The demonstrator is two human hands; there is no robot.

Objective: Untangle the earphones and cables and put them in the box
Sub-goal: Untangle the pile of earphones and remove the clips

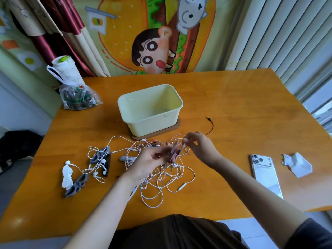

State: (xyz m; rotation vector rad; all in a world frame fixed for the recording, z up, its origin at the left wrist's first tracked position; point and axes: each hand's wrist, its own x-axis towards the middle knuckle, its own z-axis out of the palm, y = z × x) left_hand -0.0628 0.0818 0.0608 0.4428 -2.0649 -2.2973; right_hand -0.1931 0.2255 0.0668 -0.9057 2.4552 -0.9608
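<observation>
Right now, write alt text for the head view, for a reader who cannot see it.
The left hand and right hand pinch a pink cable above a tangle of white earphone cables on a wooden table. An empty pale yellow box stands behind it; a phone lies at right.

hands [172,155] pinch tangled cables [161,177] | box [125,108] behind

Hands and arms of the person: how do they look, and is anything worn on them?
The left hand and the right hand are bare: no gloves, and no ring, watch or bracelet that I can see. Both forearms are uncovered too. On the right arm a dark grey short sleeve shows at the lower corner of the picture. The sleeve of the left arm is out of view.
</observation>
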